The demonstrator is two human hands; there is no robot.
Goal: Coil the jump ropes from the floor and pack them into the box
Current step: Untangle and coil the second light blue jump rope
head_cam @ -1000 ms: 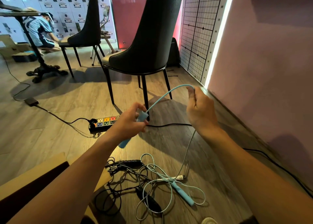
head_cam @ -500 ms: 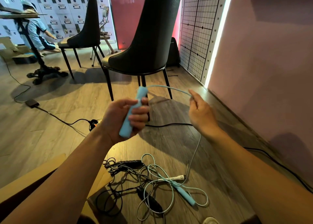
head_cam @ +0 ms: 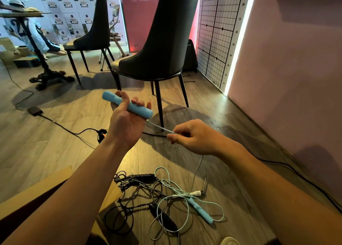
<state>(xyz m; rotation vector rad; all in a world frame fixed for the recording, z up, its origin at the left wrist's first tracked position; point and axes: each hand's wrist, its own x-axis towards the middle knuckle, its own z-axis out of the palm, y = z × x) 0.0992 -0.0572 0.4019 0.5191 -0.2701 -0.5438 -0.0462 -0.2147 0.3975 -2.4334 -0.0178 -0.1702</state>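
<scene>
A light-blue jump-rope handle (head_cam: 127, 105) is held in the left hand (head_cam: 127, 126), palm turned up, with the fingers curled round it. The pale blue cord (head_cam: 160, 127) leaving the handle's lower end is pinched near the handle by the right hand (head_cam: 192, 136), between the thumb and curled fingers. From there the cord is seen dropping to the wooden floor (head_cam: 37, 152), where it is tangled with a black rope (head_cam: 142, 176). The second blue handle (head_cam: 200, 210) is found in that heap. A cardboard box (head_cam: 37, 191) is seen at the lower left, beside the tangle. A black chair (head_cam: 162, 41) is placed beyond the hands.
</scene>
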